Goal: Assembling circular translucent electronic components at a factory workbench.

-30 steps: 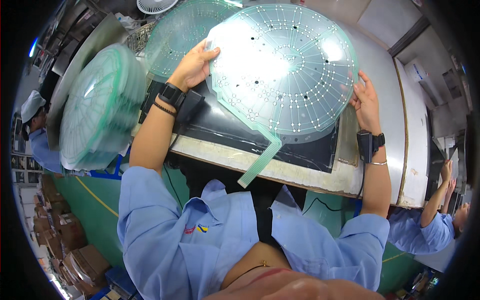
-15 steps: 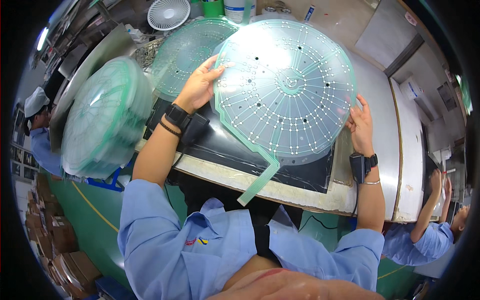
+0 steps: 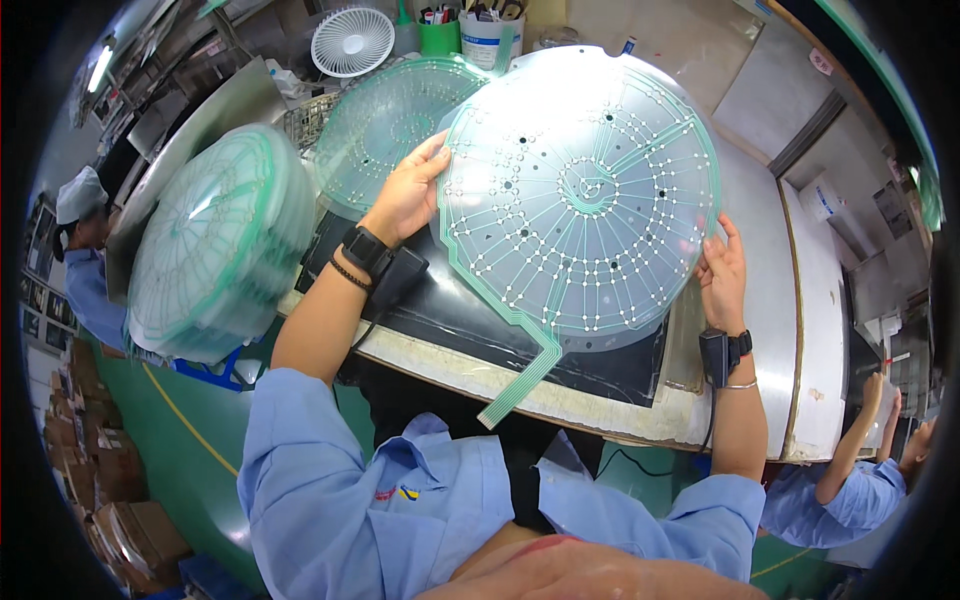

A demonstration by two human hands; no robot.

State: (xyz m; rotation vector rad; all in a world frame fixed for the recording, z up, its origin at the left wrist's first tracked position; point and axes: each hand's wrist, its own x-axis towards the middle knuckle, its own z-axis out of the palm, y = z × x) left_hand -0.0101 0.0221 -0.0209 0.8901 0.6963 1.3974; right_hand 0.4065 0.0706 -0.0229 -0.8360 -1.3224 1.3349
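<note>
A round, clear flexible circuit sheet with green traces, white dots and a slanting tail is held up over a black mat on the bench. My left hand grips its left edge between thumb and fingers. At the right edge my right hand pinches the rim, some fingertips showing faintly through the film. Below the lower right rim, a greyish curved edge shows; whether it is a second layer I cannot tell. Glare washes out the sheet's upper part.
A thick stack of similar sheets stands at left; more round sheets lie behind my left hand. Farther back are a white fan, a green cup and a white tub of tools. Co-workers are at both sides; cartons line the lower left.
The whole view has shifted slightly, so the bench and its things sit lower in the picture. Both hands keep their hold on the sheet, which looks slightly turned.
</note>
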